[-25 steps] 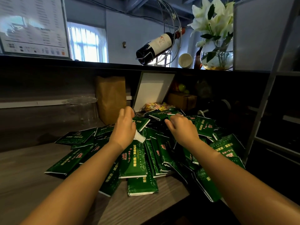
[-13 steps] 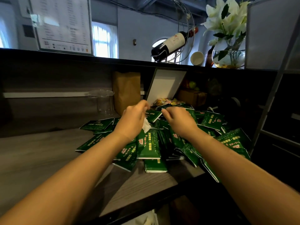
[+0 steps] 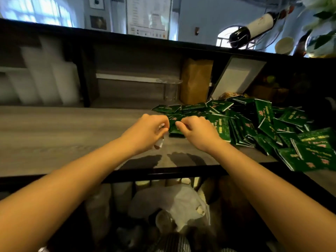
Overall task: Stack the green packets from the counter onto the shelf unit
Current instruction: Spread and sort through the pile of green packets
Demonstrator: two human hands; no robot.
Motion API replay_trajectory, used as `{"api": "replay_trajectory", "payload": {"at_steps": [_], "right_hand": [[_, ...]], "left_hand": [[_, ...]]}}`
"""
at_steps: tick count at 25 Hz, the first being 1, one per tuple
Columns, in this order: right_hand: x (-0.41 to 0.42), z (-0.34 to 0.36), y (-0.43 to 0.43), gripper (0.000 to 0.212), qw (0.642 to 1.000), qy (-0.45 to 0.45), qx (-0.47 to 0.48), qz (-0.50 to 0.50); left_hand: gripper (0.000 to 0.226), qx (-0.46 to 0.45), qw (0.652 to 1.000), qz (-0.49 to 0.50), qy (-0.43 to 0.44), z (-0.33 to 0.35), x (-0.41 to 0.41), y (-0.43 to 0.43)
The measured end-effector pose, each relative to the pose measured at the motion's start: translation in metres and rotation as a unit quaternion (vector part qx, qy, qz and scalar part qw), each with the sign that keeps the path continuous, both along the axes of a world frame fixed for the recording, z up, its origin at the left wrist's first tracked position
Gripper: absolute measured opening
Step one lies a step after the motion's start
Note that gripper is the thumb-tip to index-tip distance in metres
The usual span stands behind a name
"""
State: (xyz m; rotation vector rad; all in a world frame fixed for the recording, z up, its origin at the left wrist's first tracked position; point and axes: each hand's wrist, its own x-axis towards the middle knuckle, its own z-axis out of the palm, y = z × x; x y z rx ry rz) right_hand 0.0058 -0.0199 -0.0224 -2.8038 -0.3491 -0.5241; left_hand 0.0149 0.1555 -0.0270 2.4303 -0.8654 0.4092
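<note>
left hand (image 3: 145,132): in front of the brown paper bag (image 3: 195,80) and a bit to its left. Fingers are curled in, with a white scrap (image 3: 160,142) clamped under them and poking out below the palm.
right hand (image 3: 199,132): pretty much straight in front of the bag, knuckles up. Fingers and thumb are curled, pinching the right end of a green packet (image 3: 174,130).
green packet: sits between the two hands, in front of the bag and low over the surface (image 3: 72,133). The left fingertips are right at its other end. It could be a couple stacked together, too blurry to call.
pile of green packets (image 3: 254,124): a loose heap spilling from the foot of the bag out to its right. Some lie flat, some are tipped on edge, and a few hang near the surface's front edge.
surface: grey wood grain, bare stretch left of the bag.
white board (image 3: 238,77): leaning just right of the bag.
wine bottle (image 3: 254,27): tilted, up on the ledge above and right of the bag.
</note>
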Motion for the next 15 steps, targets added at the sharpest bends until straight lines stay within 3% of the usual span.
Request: {"api": "replay_trajectory", "payload": {"at_steps": [7,10,13,15], "right_hand": [[-0.047,-0.051,0.101,0.040,0.991,0.066,-0.032,0.113],[-0.067,-0.065,0.130,0.034,0.986,0.032,-0.079,0.141],[-0.089,-0.073,0.155,0.037,0.976,0.068,-0.037,0.204],[-0.100,-0.089,0.174,0.039,0.966,0.077,-0.067,0.239]], "left_hand": [[0.021,0.079,0.994,0.070,0.018,-0.047,-0.080,0.105],[0.028,0.118,0.987,0.103,0.048,-0.073,-0.112,0.146],[0.024,0.153,0.974,0.134,0.101,-0.102,-0.138,0.179],[0.019,0.160,0.968,0.150,0.119,-0.119,-0.150,0.197]]}}
